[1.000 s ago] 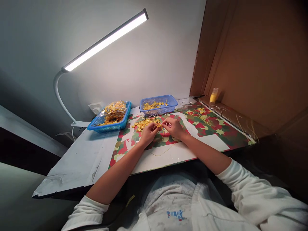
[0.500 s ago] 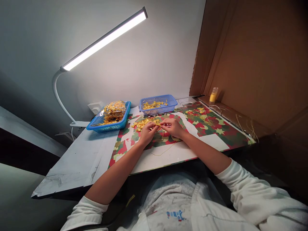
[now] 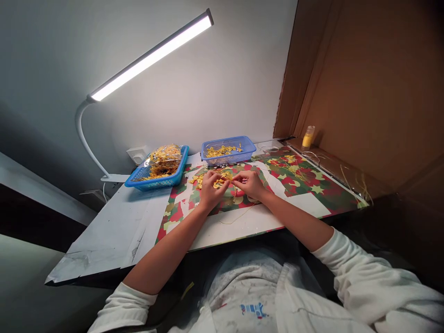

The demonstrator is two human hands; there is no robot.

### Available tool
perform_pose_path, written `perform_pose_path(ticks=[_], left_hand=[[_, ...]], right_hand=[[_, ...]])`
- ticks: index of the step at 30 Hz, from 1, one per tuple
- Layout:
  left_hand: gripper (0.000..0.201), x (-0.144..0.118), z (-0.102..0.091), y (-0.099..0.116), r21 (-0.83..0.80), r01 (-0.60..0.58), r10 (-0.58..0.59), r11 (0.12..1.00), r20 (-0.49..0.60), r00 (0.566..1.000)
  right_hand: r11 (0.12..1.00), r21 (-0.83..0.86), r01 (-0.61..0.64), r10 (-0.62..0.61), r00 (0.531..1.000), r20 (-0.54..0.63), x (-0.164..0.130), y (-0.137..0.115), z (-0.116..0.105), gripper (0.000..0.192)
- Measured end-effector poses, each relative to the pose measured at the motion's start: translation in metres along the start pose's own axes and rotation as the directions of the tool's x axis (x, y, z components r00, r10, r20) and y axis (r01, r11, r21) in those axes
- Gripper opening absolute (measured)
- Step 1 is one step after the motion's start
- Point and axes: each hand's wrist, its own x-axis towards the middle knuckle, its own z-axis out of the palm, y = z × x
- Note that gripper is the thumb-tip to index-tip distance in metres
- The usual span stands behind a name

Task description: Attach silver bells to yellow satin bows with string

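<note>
Both hands meet over the middle of the worktop (image 3: pixel 114 231), a little back from its near edge, on a patterned sheet (image 3: pixel 312 189) of red, green and cream stars that covers the right part of the surface. The left hand (image 3: pixel 211 188) lies palm down with its fingers (image 3: pixel 208 176) curled onto a loose heap of small yellow pieces (image 3: pixel 204 178) (too small to tell what they are, perhaps folded paper or foil), and whether it grips one of them cannot be told. The right hand (image 3: pixel 250 184) sits just beside it, fingertips (image 3: pixel 237 178) pinched together on a thin yellow cord (image 3: pixel 239 213); the cord runs from that pinch toward the near edge in a slack loop across the sheet and the bare white strip below it.

Behind the hands, near the far edge, stand two blue plastic baskets. The left basket (image 3: pixel 137 181) holds a clear bag of yellow pieces (image 3: pixel 165 156) piled above its rim, and the right basket (image 3: pixel 246 152) holds a thin scatter of the same pieces. A white gooseneck desk lamp (image 3: pixel 149 58) rises from the far left corner and its lit bar slants over the baskets. A small yellow bottle (image 3: pixel 307 137) stands at the far right corner against a brown cardboard panel (image 3: pixel 364 92), with more loose cord (image 3: pixel 312 156) lying just in front of it. The person's white sleeves (image 3: pixel 374 282) are pushed up the forearms.
</note>
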Motion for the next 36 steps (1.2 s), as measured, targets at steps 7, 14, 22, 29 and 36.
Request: perform_pose_path(ticks=[7,14,22,29,36], left_hand=[[0.015,0.001,-0.005,0.005,0.091,-0.108,0.12,0.99,-0.133,0.984],[0.016,0.0,-0.004,0.005,0.083,-0.195,0.183,0.977,0.134,0.974],[0.017,-0.001,-0.004,0.002,-0.005,-0.057,0.057,0.998,0.205,0.977],[0.013,0.001,-0.004,0.002,-0.05,0.011,0.0,0.999,0.208,0.978],[0.016,0.001,-0.003,0.002,-0.127,0.106,-0.077,0.986,0.21,0.975]], right_hand=[[0.984,0.119,-0.133,0.135,0.991,-0.01,0.002,-0.001,0.002,0.011],[0.946,0.222,-0.237,0.234,0.971,0.041,0.0,-0.004,0.004,0.016],[0.899,0.302,-0.317,0.306,0.948,0.086,0.003,0.0,0.007,0.023],[0.862,0.352,-0.364,0.372,0.927,0.047,0.009,0.005,0.004,0.021],[0.884,0.278,-0.375,0.427,0.891,-0.157,0.015,0.017,-0.005,0.023]])
